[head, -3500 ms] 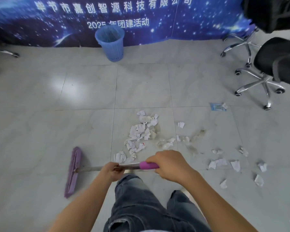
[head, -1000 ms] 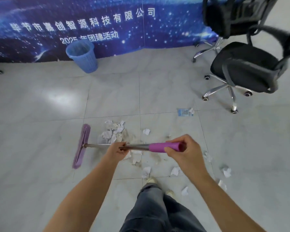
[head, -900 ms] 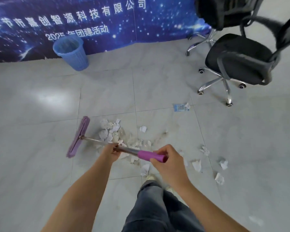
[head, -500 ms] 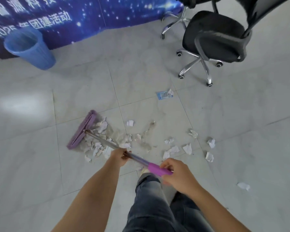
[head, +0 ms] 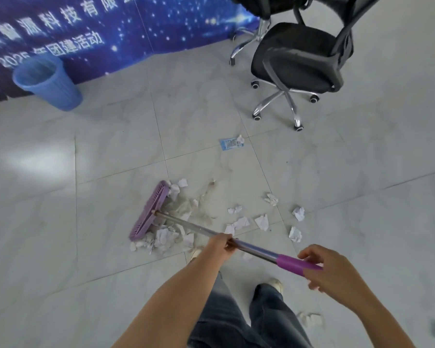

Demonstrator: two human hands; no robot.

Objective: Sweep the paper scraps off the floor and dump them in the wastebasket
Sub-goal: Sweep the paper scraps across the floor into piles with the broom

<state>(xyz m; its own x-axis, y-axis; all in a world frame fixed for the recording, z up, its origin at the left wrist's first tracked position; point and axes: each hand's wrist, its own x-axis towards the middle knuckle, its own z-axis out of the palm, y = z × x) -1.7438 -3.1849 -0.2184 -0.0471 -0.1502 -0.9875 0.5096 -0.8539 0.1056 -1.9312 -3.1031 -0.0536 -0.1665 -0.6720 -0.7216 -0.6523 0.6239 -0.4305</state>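
Head cam: left hand (head: 220, 247) wraps the broom (head: 183, 224) pole, right hand (head: 329, 270) curls round its purple grip. Paper scraps (head: 165, 237) sit piled against the broom head, others scattered right; blue wastebasket (head: 48, 84) stands far left.

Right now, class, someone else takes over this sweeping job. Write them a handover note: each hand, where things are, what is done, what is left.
Left hand grips the metal shaft of the broom; right hand holds its purple end grip.
The broom head rests on the floor with a pile of scraps against it.
Loose scraps lie to its right, a few more by the feet.
The wastebasket stands upright by the banner, apart from the pile.
Done: some scraps gathered. Left: gather the rest, then dump everything in the wastebasket.
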